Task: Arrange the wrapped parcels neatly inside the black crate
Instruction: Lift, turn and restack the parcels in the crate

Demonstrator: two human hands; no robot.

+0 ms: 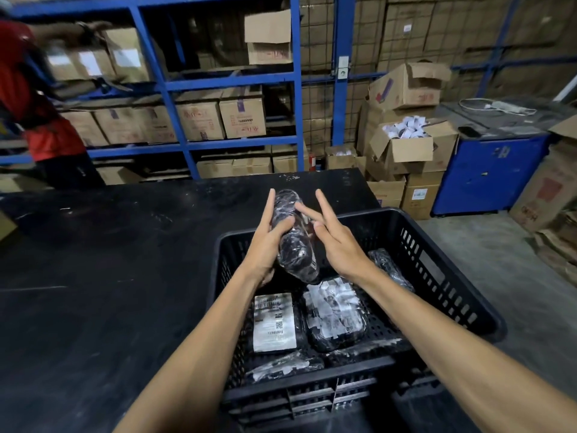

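Observation:
A long dark parcel wrapped in clear film is held upright above the black crate. My left hand grips its left side, thumb across the front. My right hand is at its right side with fingers spread, fingertips touching the wrap. Inside the crate lie a parcel with a white shipping label, a bubble-wrapped parcel beside it, another dark parcel along the right wall, and one at the near edge.
The crate sits at the right end of a black table. A person in a red shirt stands at the far left by blue shelving with cartons. Open cartons and a blue cabinet stand at right.

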